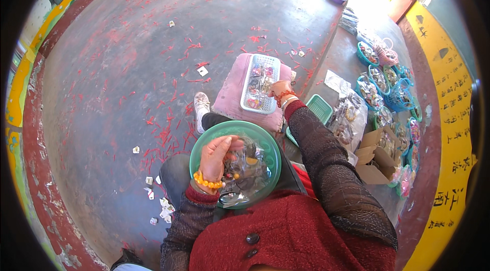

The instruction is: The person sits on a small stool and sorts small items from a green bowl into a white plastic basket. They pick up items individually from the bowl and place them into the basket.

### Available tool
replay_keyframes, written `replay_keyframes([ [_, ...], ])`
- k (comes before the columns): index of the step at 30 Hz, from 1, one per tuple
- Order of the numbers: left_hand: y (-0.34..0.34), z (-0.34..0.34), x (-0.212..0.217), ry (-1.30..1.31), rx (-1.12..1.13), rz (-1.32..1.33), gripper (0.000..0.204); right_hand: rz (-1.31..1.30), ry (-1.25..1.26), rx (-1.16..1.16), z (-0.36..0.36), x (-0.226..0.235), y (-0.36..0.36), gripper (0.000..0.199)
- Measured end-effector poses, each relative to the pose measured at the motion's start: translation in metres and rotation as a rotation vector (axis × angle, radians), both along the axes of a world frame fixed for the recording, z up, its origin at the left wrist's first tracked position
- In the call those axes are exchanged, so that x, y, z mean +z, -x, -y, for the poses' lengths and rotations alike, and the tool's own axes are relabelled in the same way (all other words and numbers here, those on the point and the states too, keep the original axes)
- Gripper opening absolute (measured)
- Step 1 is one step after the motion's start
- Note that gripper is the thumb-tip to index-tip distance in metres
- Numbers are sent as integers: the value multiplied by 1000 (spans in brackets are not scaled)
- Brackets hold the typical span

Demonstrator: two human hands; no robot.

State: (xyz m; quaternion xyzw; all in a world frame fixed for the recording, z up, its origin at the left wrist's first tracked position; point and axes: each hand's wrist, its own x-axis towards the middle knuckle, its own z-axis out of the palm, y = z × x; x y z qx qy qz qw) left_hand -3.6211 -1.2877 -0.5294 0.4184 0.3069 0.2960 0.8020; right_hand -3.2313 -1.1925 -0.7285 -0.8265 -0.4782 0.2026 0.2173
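Note:
A green plastic basin (195, 154) rests on my lap with clear plastic packets (250, 169) of small items inside. Over its left side is my left hand (214, 158), a yellow bead bracelet on its wrist; the fingers reach loosely over the packets, holding nothing that I can see. My right hand (280, 88), wearing a red bracelet, is at the right edge of a white rectangular basket (260, 109). Its fingers are bent together over small colourful packets (262, 79), and the fingertips are partly hidden. The basket sits on a pink padded stool (229, 92).
Beside my right forearm lie a light green basket (319, 107) and a clear bag (349, 123). An open cardboard box (372, 169) and several filled baskets (398, 96) line the right wall. Red scraps (163, 135) and white pieces (166, 209) litter the floor.

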Motion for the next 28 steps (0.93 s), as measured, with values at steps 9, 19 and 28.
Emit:
replay_keyframes([
  [9, -4, -1, 1, -19, -28, 3, 26, 377, 399, 74, 3, 70, 31, 22],
  [19, -2, 0, 0, -28, 9, -4, 25, 394, -34, 222, 25, 106, 87, 49],
  [28, -2, -1, -1, -30, 1, -27, 25, 269, 187, 287, 11, 74, 92, 72],
])
